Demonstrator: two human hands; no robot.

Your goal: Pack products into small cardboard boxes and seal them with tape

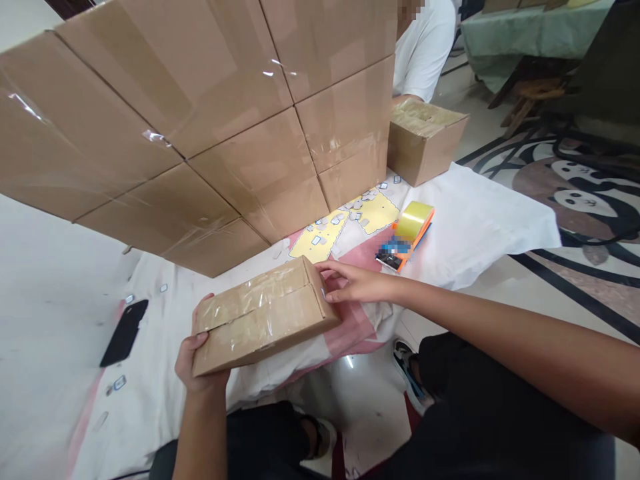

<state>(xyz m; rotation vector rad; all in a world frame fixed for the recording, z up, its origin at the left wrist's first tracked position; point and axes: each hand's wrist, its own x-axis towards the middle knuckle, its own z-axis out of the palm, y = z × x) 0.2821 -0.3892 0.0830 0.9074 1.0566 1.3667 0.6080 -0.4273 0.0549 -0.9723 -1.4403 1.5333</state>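
Left hand (203, 350) is clamped on one end of a taped cardboard carton (260, 310), at the near edge of the cloth-covered table (165, 327). Right hand (347, 283) has fingers and thumb against the other end, can't tell if they're really gripping. Carton stack's (240, 127) right behind. Tape dispenser (407, 233) nearby has pixelated patches, so no reading any label there.

A wooden stool (539, 91) stands by a green-draped table (535, 33), near panda-patterned flooring (575, 200).
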